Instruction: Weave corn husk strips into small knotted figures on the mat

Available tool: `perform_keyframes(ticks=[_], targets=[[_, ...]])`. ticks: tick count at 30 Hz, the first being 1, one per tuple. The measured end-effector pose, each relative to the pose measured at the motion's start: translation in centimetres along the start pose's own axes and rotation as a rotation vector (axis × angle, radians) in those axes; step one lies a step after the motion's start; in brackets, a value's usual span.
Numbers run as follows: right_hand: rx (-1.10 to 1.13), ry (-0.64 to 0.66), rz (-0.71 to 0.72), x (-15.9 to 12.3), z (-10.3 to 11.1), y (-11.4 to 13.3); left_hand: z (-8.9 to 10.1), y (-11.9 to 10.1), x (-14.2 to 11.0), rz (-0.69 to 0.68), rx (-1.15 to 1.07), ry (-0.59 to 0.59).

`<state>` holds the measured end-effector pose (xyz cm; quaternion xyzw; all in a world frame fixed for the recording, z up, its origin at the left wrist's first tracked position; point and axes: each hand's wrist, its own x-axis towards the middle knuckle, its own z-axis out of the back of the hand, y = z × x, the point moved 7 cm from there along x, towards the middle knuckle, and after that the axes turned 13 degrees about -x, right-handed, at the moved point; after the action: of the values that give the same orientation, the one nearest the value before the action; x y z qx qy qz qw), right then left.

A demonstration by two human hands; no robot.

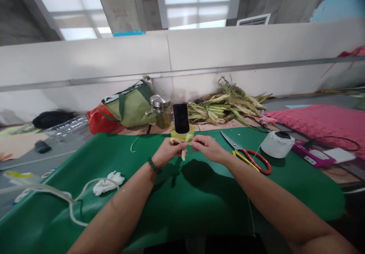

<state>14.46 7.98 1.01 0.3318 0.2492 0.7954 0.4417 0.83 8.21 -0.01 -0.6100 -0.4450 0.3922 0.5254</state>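
Note:
Above the green mat [216, 204], my left hand [168, 150] is closed on a pale green leaf strip [183, 154]. Loops of the strip stand up from the fingertips and one end hangs below them. My right hand [207, 147] meets it from the other side, thumb and forefinger pinching the same strip. A dark beaded bracelet is on my left wrist. Just behind the hands, a phone [181, 119] leans upright by a yellow roll [177, 134]. To the right lie red-handled scissors [246, 153], with a yellow-handled tool [242, 158] partly under them.
A white thread spool [277, 144] stands right, beside a purple box [312, 153]. At the back are a lidded glass mug [162, 115], a green bag [132, 107] and a heap of long leaves [228, 103]. Crumpled tissue [108, 183] and a white cable [71, 204] lie left.

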Motion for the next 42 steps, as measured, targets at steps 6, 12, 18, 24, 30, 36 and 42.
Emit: perform_keyframes(ticks=[6, 12, 18, 24, 30, 36, 42], targets=[[0.018, 0.023, -0.011, 0.1, 0.8, -0.6, 0.0, -0.4, -0.1, -0.056, 0.073, 0.056], [0.129, 0.028, -0.037, 0.1, 0.8, -0.9, 0.0, -0.5, -0.2, -0.027, 0.061, 0.080], [0.090, -0.128, -0.046, 0.5, 1.9, -1.4, 0.6, -0.1, -0.1, 0.001, -0.006, -0.058], [0.069, -0.548, 0.020, -1.1, 4.0, -0.1, 2.8, -0.4, 0.1, -0.147, -0.200, -0.377], [0.202, -0.122, -0.049, 0.1, -2.6, 0.3, 0.4, 0.3, 0.0, -0.261, -0.295, -0.310], [0.374, -0.049, -0.154, 0.6, -1.7, -1.1, -1.0, 1.2, 0.1, 0.040, -0.323, 0.015], [0.169, 0.202, -0.224, -0.1, -1.0, -1.4, -0.9, 1.1, -0.7, 0.281, -0.216, 0.261]])
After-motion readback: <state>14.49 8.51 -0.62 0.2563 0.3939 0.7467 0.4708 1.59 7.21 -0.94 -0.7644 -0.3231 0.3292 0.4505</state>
